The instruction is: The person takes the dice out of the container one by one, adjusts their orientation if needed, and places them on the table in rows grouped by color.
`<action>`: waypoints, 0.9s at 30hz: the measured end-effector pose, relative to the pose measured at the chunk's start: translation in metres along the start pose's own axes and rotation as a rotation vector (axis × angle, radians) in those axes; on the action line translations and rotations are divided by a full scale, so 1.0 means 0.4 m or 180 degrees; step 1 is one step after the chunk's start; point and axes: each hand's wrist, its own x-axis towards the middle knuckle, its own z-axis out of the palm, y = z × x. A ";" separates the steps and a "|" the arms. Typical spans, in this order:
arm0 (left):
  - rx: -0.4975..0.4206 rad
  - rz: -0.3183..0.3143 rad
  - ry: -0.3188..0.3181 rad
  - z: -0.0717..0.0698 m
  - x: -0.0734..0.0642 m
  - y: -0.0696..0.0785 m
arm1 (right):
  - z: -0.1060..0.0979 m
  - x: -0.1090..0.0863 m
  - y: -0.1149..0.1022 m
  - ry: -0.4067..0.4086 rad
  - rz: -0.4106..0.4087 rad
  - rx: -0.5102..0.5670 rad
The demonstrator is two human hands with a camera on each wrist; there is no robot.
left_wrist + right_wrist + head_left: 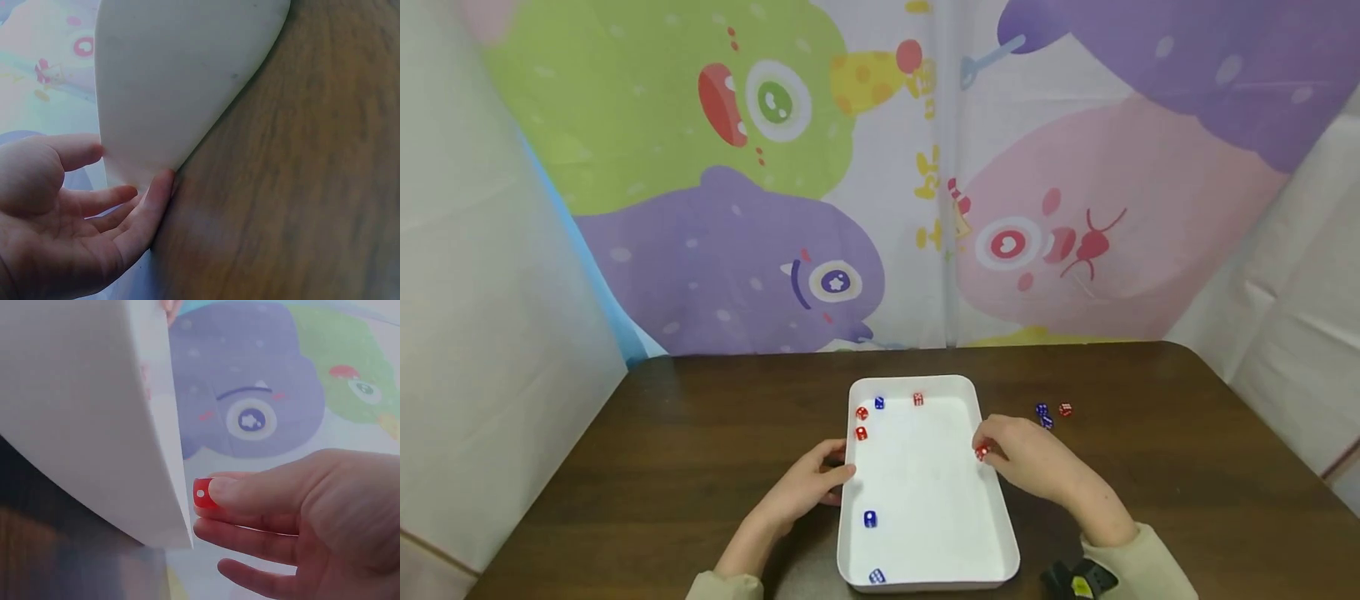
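Presumably light and stiff, the white tray [932, 500] sits near; the left hand [808, 485] holds its left wall between thumb and fingers. Slightly farther, beside its right wall, the right hand [1033, 460] pinches a red die [200, 494] at the fingertips, likely hard, slippery, best gripped by opposite faces.

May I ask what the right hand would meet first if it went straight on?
The right hand would probably meet the rectangular white tray first, though depth there is unclear.
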 end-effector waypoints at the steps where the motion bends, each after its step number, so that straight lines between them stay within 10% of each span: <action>1: -0.0008 0.0014 0.0005 -0.001 0.000 0.001 | -0.004 0.001 0.004 0.0036 0.0014 -0.0025; 27: -0.0001 -0.0010 0.0006 -0.002 -0.006 0.003 | -0.045 -0.031 0.114 0.0557 0.0574 -0.0127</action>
